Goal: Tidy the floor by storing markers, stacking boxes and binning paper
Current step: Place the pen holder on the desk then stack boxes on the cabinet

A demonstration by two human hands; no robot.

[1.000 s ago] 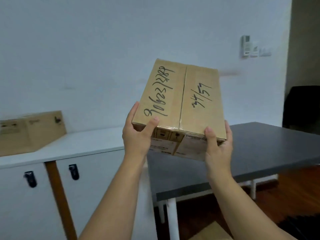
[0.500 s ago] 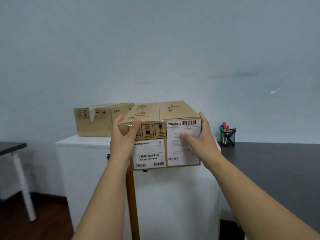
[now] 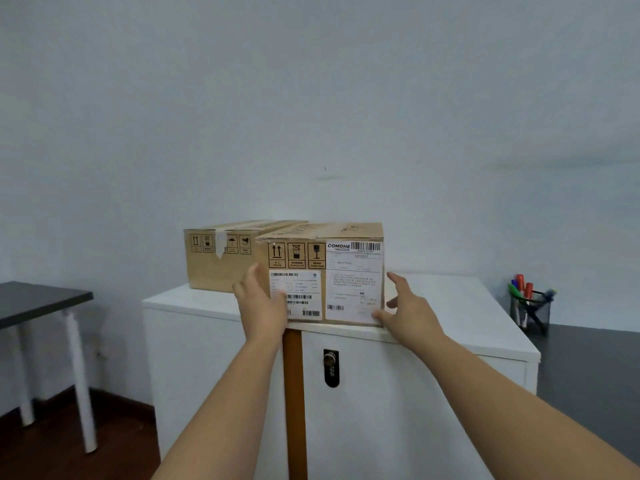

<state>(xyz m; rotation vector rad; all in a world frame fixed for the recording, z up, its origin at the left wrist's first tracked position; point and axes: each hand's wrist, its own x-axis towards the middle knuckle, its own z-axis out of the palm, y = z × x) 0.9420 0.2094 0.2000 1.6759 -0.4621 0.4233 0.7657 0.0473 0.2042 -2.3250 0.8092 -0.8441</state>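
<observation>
A labelled cardboard box (image 3: 346, 271) sits on the front edge of the white cabinet top (image 3: 450, 306), touching a second cardboard box (image 3: 214, 268) behind it to the left. My left hand (image 3: 261, 306) holds the labelled box's front left corner, thumb on the front label and fingers up the left side. My right hand (image 3: 408, 313) is at the lower right corner with fingers spread, only the thumb touching the box. Coloured markers (image 3: 519, 284) stand in a black mesh holder (image 3: 531, 311) to the right.
A brown wooden post (image 3: 294, 393) runs down the cabinet front beside a black lock (image 3: 331, 367). A dark table (image 3: 38, 299) with white legs stands at the left and a dark tabletop (image 3: 588, 368) at the right. Wooden floor shows at lower left.
The labelled box has gone from held in the air to resting on the cabinet beside the other box. My right hand's fingers have spread off its side.
</observation>
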